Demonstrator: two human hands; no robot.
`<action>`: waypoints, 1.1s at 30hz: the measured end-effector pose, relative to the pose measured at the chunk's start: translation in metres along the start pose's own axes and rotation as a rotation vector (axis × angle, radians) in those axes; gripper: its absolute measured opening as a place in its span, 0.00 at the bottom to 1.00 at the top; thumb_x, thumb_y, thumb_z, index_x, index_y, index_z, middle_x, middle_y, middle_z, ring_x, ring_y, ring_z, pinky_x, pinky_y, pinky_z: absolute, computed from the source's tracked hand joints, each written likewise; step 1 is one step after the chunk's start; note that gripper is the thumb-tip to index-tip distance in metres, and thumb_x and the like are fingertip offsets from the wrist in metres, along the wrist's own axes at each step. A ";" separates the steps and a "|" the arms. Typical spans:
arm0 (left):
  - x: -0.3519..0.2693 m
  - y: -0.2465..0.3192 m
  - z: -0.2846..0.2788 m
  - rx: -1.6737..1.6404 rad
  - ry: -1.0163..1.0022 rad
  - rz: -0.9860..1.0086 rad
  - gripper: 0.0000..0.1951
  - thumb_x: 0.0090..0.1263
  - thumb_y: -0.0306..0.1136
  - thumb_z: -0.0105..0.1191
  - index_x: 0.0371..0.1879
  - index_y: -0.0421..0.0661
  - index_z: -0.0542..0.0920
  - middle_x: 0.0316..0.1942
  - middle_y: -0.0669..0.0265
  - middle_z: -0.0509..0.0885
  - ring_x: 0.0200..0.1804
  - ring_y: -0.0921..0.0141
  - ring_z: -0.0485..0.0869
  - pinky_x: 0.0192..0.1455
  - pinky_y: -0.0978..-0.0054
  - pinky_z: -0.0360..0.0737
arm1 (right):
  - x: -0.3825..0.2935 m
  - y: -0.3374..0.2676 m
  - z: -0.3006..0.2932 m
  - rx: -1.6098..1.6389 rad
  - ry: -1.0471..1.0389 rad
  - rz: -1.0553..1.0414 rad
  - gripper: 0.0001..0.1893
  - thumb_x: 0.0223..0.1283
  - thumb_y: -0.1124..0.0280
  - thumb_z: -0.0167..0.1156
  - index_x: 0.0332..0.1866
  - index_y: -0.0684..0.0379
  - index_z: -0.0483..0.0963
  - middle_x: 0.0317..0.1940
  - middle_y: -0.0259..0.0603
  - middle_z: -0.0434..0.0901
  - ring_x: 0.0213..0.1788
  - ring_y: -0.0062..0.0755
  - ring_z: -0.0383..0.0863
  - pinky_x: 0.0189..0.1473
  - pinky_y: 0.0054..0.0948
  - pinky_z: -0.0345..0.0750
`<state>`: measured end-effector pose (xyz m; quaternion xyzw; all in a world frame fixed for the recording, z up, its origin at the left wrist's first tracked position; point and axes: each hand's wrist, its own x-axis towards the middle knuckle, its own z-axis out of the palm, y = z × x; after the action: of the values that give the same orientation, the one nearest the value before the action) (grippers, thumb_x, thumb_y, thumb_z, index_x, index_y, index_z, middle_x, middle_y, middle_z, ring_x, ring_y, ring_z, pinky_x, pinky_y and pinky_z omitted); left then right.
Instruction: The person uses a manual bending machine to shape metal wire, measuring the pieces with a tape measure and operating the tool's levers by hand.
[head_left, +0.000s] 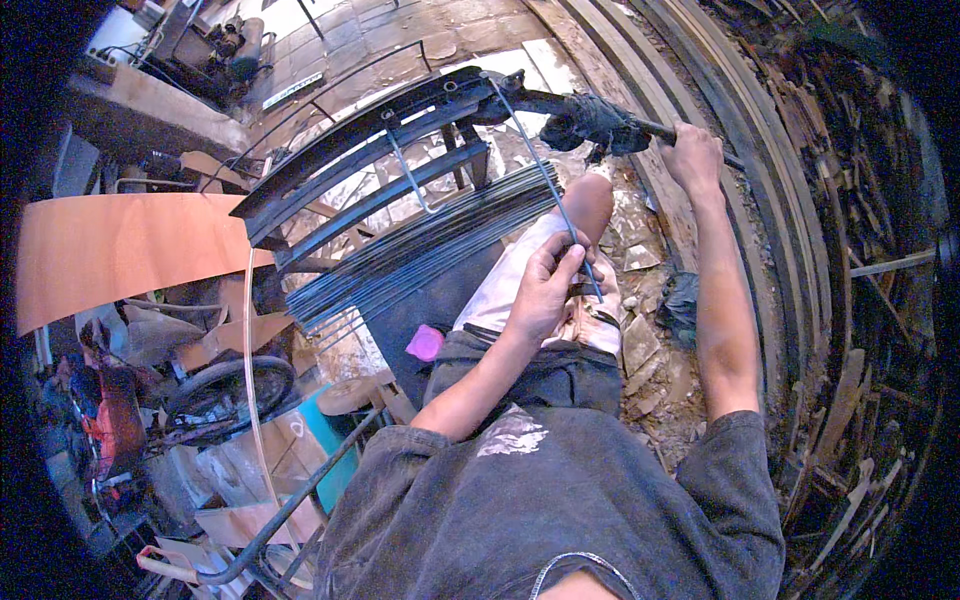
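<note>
My left hand (551, 281) grips the lower part of a thin metal rod (534, 154). The rod's far end meets a dark metal bending fixture (491, 105) at the end of a steel frame (352, 150). My right hand (694, 157) is closed around a long metal lever (652, 129), which is wrapped in dark cloth or plastic (600, 124) nearer the fixture. A rod with a hooked end (409, 176) hangs across the frame. Beside my leg lies a bundle of thin straight metal rods (420, 240).
Long timber beams (742, 225) run along the right, with scrap wood beyond. Broken tile rubble (641, 345) covers ground by my leg. An orange-brown sheet (135, 259), a wheel (232, 386) and a bent metal tube frame (292, 502) stand at left. A pink object (425, 343) lies near my hip.
</note>
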<state>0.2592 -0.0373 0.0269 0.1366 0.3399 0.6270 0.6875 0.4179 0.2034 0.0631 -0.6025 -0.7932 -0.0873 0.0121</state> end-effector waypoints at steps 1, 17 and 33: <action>0.000 0.002 0.001 0.003 0.000 -0.007 0.07 0.75 0.31 0.46 0.45 0.42 0.72 0.33 0.67 0.76 0.35 0.74 0.81 0.39 0.72 0.85 | -0.002 -0.001 0.000 -0.006 0.025 -0.011 0.18 0.51 0.51 0.64 0.34 0.57 0.80 0.35 0.46 0.83 0.42 0.46 0.83 0.48 0.47 0.75; -0.017 0.012 -0.010 0.035 -0.029 0.010 0.10 0.75 0.34 0.46 0.48 0.43 0.74 0.36 0.68 0.79 0.35 0.76 0.81 0.36 0.79 0.82 | -0.024 -0.011 -0.004 0.025 0.065 0.061 0.14 0.53 0.59 0.60 0.35 0.59 0.80 0.34 0.52 0.83 0.41 0.51 0.82 0.48 0.48 0.75; 0.001 0.006 -0.003 0.153 -0.026 -0.006 0.10 0.73 0.30 0.49 0.49 0.41 0.73 0.38 0.65 0.79 0.38 0.72 0.83 0.39 0.72 0.84 | -0.047 -0.032 -0.021 0.142 0.416 -0.069 0.18 0.57 0.61 0.60 0.49 0.61 0.73 0.47 0.48 0.77 0.55 0.45 0.75 0.58 0.44 0.69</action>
<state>0.2523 -0.0356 0.0283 0.1956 0.3783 0.5952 0.6814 0.3981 0.1471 0.0741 -0.5416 -0.7979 -0.1543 0.2149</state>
